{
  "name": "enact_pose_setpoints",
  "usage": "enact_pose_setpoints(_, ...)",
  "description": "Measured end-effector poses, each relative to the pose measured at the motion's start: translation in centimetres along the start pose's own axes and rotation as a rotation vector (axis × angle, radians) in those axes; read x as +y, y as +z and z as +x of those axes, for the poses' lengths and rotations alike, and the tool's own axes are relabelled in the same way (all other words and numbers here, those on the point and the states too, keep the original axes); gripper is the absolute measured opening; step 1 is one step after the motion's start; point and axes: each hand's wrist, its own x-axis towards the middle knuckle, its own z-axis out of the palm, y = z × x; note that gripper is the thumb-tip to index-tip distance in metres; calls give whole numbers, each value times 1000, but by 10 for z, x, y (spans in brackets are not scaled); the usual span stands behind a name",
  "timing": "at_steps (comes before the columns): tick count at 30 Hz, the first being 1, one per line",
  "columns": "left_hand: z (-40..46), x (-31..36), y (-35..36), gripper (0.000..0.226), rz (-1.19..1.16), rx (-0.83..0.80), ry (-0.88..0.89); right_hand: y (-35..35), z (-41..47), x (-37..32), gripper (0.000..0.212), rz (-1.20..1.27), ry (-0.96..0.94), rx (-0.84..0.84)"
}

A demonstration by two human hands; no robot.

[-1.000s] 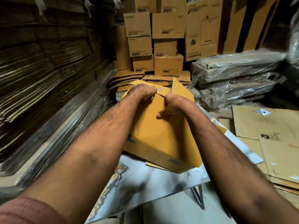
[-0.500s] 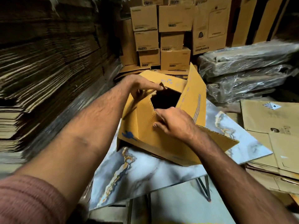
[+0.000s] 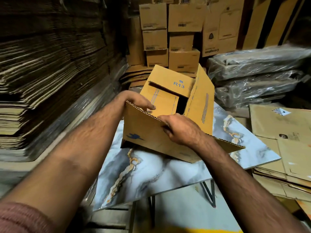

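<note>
A yellow-brown cardboard box marked "R13" in blue stands tilted on a small marble-patterned table. Its far flap and left flap are folded in, the right flap stands up, and a dark gap shows between them. My left hand reaches over the near flap's corrugated edge, its fingers resting flat on the folded left flap inside. My right hand grips the near flap at its top edge, thumb on the outer face and fingers curled over the edge.
Tall stacks of flattened cardboard fill the left side. Assembled boxes are piled at the back. Plastic-wrapped bundles lie at the right, with flat cartons in front of them. The table stands on thin black legs.
The box has been turned and opened up; the far and left flaps are folded in. My left hand moved from the far flap to the left flap, and my right hand took the near flap's edge.
</note>
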Motion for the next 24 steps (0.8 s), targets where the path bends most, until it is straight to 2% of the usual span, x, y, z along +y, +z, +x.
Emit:
enact_pose_setpoints(6, 5, -14, 10, 59, 65, 5, -4, -3, 7, 4, 8, 56, 20, -106)
enact_pose_setpoints(9, 3, -13, 14, 51, 44, -3, -3, -6, 9, 2, 6, 84, 18, -173)
enact_pose_setpoints(12, 8, -15, 16, 46, 14, -2, -11, -7, 13, 2, 13, 52, 4, -255)
enact_pose_setpoints(14, 10, -19, 15, 44, -23, 6, -3, -8, 19, 4, 15, -30, 17, -228)
enact_pose_setpoints(17, 8, -17, 13, 22, -102, -48, 26, -12, 26, 15, 15, -130, 77, -165)
enact_pose_setpoints(18, 9, -14, 12, 22, -106, -48, 28, -12, 28, 20, 14, -158, 91, -144)
enact_pose_setpoints(21, 15, 5, 20, 49, 38, 113, -39, -2, 22, 37, 14, -224, 134, -101)
enact_pose_setpoints(24, 33, 16, 38, 56, 108, 236, -93, 16, 13, 53, 13, -193, 142, -141)
